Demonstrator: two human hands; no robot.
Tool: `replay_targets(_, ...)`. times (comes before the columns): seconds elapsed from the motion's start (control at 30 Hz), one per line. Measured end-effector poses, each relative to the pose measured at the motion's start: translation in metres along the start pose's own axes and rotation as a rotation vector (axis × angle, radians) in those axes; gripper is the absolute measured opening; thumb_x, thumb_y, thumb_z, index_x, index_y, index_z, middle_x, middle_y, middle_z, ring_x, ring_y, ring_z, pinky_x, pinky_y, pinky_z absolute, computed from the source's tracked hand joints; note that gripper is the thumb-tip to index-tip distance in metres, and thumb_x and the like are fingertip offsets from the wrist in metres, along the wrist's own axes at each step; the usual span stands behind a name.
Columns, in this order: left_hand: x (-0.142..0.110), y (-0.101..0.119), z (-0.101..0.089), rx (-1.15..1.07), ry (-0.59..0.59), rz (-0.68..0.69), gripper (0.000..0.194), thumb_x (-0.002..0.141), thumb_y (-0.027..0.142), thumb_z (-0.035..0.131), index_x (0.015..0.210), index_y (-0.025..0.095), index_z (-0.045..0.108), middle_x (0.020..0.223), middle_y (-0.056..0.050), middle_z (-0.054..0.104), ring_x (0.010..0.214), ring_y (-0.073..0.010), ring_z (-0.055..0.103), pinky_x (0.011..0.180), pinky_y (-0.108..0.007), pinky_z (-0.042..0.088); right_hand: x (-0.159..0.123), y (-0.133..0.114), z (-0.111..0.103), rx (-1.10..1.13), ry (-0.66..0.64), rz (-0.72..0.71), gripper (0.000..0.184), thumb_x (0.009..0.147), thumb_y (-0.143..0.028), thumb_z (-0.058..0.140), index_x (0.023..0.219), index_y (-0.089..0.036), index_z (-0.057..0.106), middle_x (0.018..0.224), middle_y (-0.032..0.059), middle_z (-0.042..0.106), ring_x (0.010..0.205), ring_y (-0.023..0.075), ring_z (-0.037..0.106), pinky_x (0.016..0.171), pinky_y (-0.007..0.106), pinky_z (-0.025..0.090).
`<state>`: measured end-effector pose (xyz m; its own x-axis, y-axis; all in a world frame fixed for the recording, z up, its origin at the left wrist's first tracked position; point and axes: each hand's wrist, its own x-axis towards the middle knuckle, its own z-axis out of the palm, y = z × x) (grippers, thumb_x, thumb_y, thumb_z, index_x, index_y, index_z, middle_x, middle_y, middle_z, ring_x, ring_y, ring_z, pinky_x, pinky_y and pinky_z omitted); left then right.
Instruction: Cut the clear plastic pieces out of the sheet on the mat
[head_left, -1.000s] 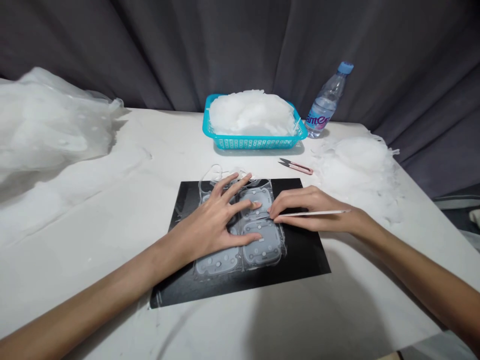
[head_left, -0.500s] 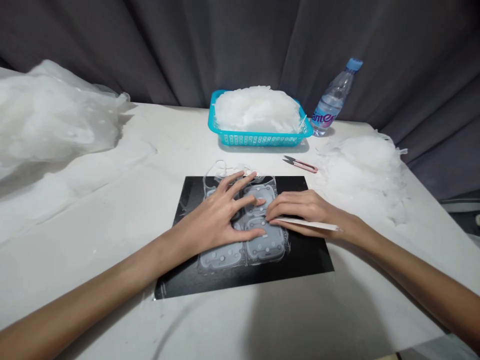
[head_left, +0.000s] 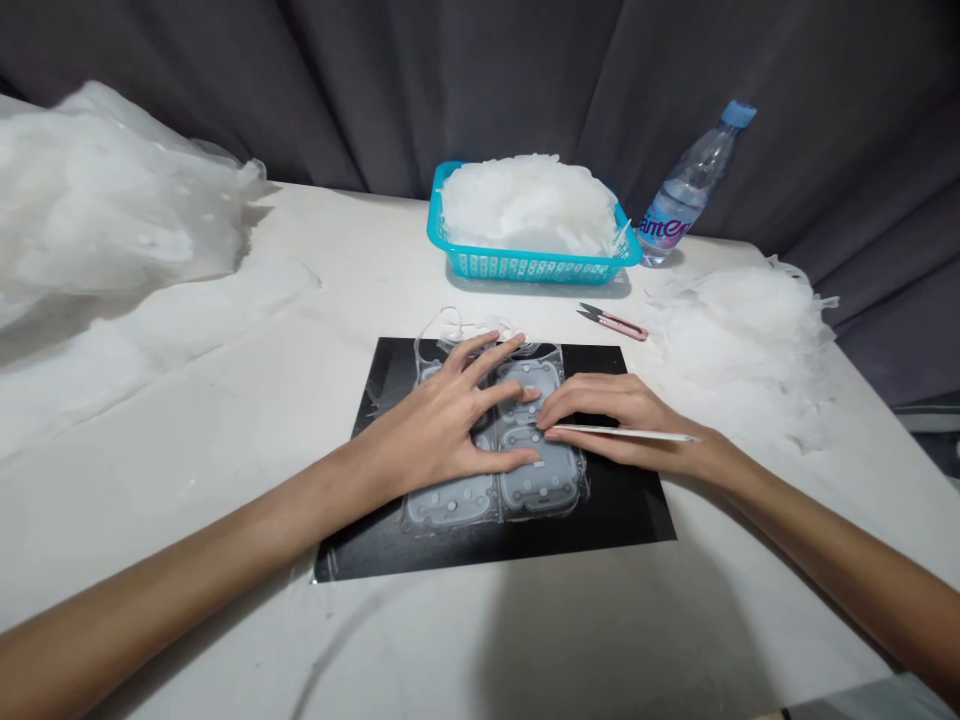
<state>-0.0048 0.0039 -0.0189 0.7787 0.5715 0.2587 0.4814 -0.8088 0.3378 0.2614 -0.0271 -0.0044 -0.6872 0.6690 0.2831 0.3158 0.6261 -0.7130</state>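
My left hand [head_left: 454, 410] lies with fingers spread over a translucent moulded silicone-like sheet [head_left: 541, 475] of rounded rectangular panels dotted with small round bumps. It holds no object and covers much of the sheet's left half. Beneath the sheet is a black mat [head_left: 622, 510]. At the sheet's right side, my right hand [head_left: 622, 415] is closed around a slim white pen-like tool [head_left: 637, 433]. The tool's tip meets the sheet near the seam between the two right-hand panels; fingers partly hide it, so its exact kind is unclear. Thin clear strands stick out beyond the sheet's far edge.
Behind the mat stands a turquoise basket [head_left: 525, 268] heaped with white translucent pieces [head_left: 532, 205]. Pink-handled thread snips [head_left: 613, 322] lie before it. A water bottle [head_left: 686, 190] is at the right, near a translucent pile [head_left: 742, 350]. A filled plastic bag [head_left: 112, 200] sits left.
My right hand's tool tilts slightly flatter, its tip still at the seam. My left hand stays spread on the sheet. The whole view has shifted a little.
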Motion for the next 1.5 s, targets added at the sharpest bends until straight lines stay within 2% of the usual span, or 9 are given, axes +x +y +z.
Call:
replay_targets(0.3, 0.001, 0.000, 0.001, -0.019, 0.004, -0.004, 0.056, 0.090, 0.065, 0.072, 0.127, 0.023, 0.070, 0.171, -0.012, 0.034, 0.157, -0.0424, 0.028, 0.125, -0.063, 0.038, 0.002, -0.003, -0.001, -0.041, -0.018, -0.019, 0.013, 0.105, -0.023, 0.061, 0.112, -0.021, 0.071, 0.111, 0.0071, 0.076, 0.108, 0.0212, 0.072, 0.096, 0.036, 0.057)
replay_targets(0.5, 0.001, 0.000, 0.001, -0.002, 0.012, 0.005, 0.056, 0.092, 0.063, 0.070, 0.132, 0.024, 0.069, 0.171, -0.013, 0.034, 0.158, -0.0409, 0.029, 0.124, -0.063, 0.040, 0.001, -0.008, -0.017, -0.087, -0.113, 0.008, 0.015, 0.106, -0.022, 0.058, 0.113, -0.020, 0.071, 0.113, 0.0081, 0.076, 0.106, 0.0215, 0.072, 0.092, 0.035, 0.056)
replay_targets(0.63, 0.001, 0.000, 0.000, 0.008, 0.003, -0.005, 0.057, 0.091, 0.065, 0.070, 0.134, 0.026, 0.068, 0.171, -0.013, 0.034, 0.157, -0.0416, 0.030, 0.119, -0.065, 0.045, 0.000, -0.010, -0.024, -0.005, -0.091, 0.055, 0.013, 0.105, -0.024, 0.061, 0.110, -0.021, 0.072, 0.111, 0.0066, 0.076, 0.103, 0.0201, 0.072, 0.091, 0.033, 0.056)
replay_targets(0.87, 0.000, 0.000, 0.001, 0.009, 0.018, 0.008, 0.057, 0.091, 0.064, 0.071, 0.133, 0.025, 0.069, 0.171, -0.014, 0.034, 0.157, -0.0416, 0.029, 0.123, -0.065, 0.041, 0.000, -0.005, -0.014, -0.022, -0.085, 0.035, 0.013, 0.105, -0.025, 0.062, 0.111, -0.021, 0.072, 0.112, 0.0062, 0.076, 0.106, 0.0202, 0.072, 0.094, 0.033, 0.056)
replay_targets(1.3, 0.002, 0.000, 0.002, 0.007, 0.025, 0.009, 0.057, 0.090, 0.064, 0.072, 0.128, 0.021, 0.070, 0.170, -0.016, 0.035, 0.156, -0.0431, 0.031, 0.122, -0.066, 0.042, 0.001, -0.002, -0.004, -0.051, -0.027, -0.015, 0.012, 0.104, -0.026, 0.063, 0.112, -0.023, 0.071, 0.111, 0.0079, 0.076, 0.107, 0.0236, 0.071, 0.095, 0.039, 0.056)
replay_targets(1.5, 0.002, 0.000, 0.002, 0.001, 0.023, 0.007, 0.057, 0.091, 0.064, 0.071, 0.132, 0.024, 0.069, 0.171, -0.014, 0.034, 0.157, -0.0416, 0.029, 0.123, -0.065, 0.041, 0.001, -0.004, -0.013, -0.058, -0.063, 0.019, 0.011, 0.104, -0.025, 0.062, 0.109, -0.022, 0.072, 0.109, 0.0068, 0.076, 0.104, 0.0225, 0.071, 0.094, 0.037, 0.055)
